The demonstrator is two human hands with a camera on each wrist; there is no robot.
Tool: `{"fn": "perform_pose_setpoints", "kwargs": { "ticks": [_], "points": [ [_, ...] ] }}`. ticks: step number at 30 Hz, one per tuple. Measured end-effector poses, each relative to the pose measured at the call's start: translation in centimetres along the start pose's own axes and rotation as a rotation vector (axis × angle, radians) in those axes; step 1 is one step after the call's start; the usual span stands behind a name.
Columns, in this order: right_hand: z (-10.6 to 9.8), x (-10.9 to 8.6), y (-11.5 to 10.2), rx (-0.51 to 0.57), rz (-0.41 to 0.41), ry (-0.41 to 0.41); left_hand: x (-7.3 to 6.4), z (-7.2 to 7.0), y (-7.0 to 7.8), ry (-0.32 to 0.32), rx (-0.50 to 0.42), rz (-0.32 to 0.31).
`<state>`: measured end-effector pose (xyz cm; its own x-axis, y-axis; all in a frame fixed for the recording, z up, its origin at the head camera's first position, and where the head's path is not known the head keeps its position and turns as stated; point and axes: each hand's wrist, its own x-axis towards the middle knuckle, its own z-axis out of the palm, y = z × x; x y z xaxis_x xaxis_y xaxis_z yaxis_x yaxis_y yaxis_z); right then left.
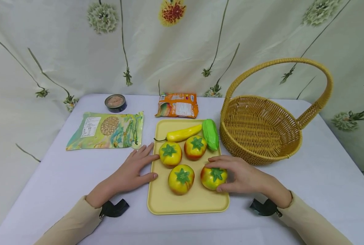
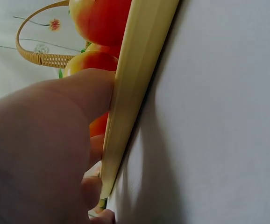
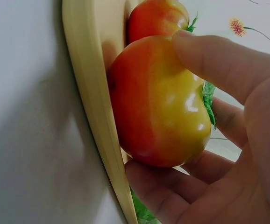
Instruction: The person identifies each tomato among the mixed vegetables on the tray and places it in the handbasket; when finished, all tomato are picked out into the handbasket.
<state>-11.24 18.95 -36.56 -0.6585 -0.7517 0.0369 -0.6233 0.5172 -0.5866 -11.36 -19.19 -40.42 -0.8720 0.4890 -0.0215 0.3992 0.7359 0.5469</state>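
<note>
A yellow tray (image 1: pixel 200 204) lies on the table, bearing several red-and-yellow tomatoes with green leaf tops, a yellow chili pepper (image 1: pixel 183 133) and a green cucumber-like vegetable (image 1: pixel 211 134). My right hand (image 1: pixel 241 174) grips the front right tomato (image 1: pixel 211 180). In the right wrist view, the thumb is on top of that tomato (image 3: pixel 158 102) and the fingers curl under its side. At the tray's left edge, my left hand (image 1: pixel 133 168) is spread with fingers extended, thumb and fingertips at the rim (image 2: pixel 130 84). Nearest to it are the left tomato (image 1: pixel 170 160) and the front middle tomato (image 1: pixel 179 185).
A wicker basket (image 1: pixel 261 154) with a tall handle stands right of the tray. Behind the tray lies an orange packet (image 1: pixel 177 104). At left are a green bag (image 1: pixel 108 131) with a picture of beans and a small round can (image 1: pixel 116 103). A floral cloth hangs behind the table.
</note>
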Motion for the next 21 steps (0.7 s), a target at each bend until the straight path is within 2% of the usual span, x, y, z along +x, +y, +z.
{"fn": "perform_pose_setpoints", "kwargs": {
  "ticks": [21],
  "points": [
    [0.14, 0.17, 0.26, 0.015, -0.022, 0.051, 0.07, -0.2, 0.32, -0.008, -0.006, -0.004]
  ]
}}
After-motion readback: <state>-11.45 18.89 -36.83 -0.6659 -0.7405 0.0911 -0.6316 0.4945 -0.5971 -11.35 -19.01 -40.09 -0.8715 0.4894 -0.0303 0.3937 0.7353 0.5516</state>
